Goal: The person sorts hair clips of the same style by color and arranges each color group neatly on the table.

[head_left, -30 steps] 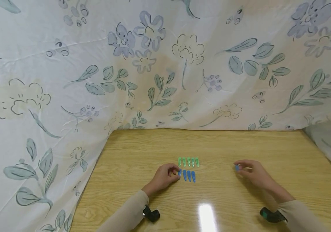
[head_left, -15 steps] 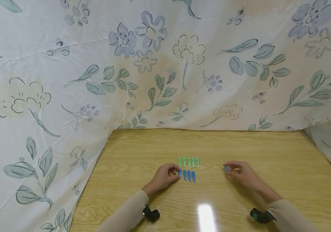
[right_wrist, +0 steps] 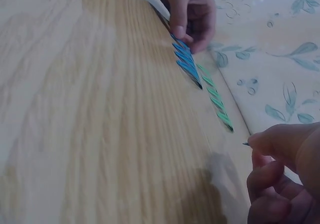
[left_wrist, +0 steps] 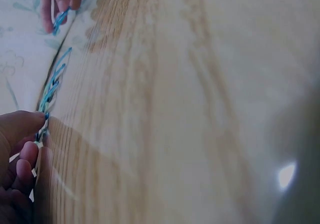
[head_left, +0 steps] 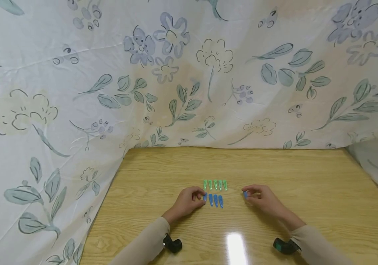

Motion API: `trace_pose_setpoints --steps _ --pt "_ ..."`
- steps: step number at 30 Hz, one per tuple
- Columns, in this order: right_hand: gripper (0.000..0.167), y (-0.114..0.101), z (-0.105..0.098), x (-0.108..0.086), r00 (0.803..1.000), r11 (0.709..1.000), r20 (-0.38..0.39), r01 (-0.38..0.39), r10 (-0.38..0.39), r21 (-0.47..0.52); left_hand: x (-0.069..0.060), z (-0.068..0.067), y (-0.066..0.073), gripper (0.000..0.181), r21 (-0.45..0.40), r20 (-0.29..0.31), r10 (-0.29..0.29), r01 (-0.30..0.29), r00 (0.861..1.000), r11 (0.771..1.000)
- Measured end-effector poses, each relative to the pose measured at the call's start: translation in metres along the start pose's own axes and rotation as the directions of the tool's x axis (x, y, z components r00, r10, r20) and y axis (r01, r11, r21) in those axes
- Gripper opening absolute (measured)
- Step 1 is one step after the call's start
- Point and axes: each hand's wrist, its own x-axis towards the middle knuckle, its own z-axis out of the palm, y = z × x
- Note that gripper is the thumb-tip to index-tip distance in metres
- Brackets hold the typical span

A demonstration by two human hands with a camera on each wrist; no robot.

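Note:
Blue snap hair clips (head_left: pixel 216 201) lie side by side in a short row on the wooden table (head_left: pixel 162 165). Just behind them runs a row of green snap hair clips (head_left: pixel 215 184). At the row's left end, my left hand (head_left: pixel 186 201) pinches the leftmost blue hair clip (head_left: pixel 205 197) between thumb and forefinger. To the right of both rows, my right hand (head_left: pixel 265 200) holds another blue hair clip (head_left: pixel 245 194) by its fingertips, above the table. In the right wrist view only a small dark tip of that clip shows past the thumb (right_wrist: pixel 275 141).
A floral cloth (head_left: pixel 209 84) hangs along the back and left side of the table, with more at the right. Each wrist carries a black camera mount, the left one (head_left: pixel 173 244) and the right one (head_left: pixel 286 246). Light glares on the front tabletop.
My right hand has moved left across the table toward the rows, carrying its blue hair clip. My left hand has stayed at the leftmost blue clip, and both rows look the same.

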Motion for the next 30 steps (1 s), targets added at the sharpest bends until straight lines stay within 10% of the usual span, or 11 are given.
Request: trace_pose_setpoints --steps 18,30 --pt "0.029 -0.012 0.035 0.015 0.996 0.998 0.073 0.039 -0.043 0.057 0.001 -0.001 0.003 0.017 0.005 -0.004 -0.011 0.011 1.0 1.0" --pt "0.027 -0.018 0.055 0.02 1.0 0.994 0.027 0.007 -0.005 -0.108 0.002 0.0 0.004 0.018 0.007 -0.004 -0.019 0.019 1.0 1.0"
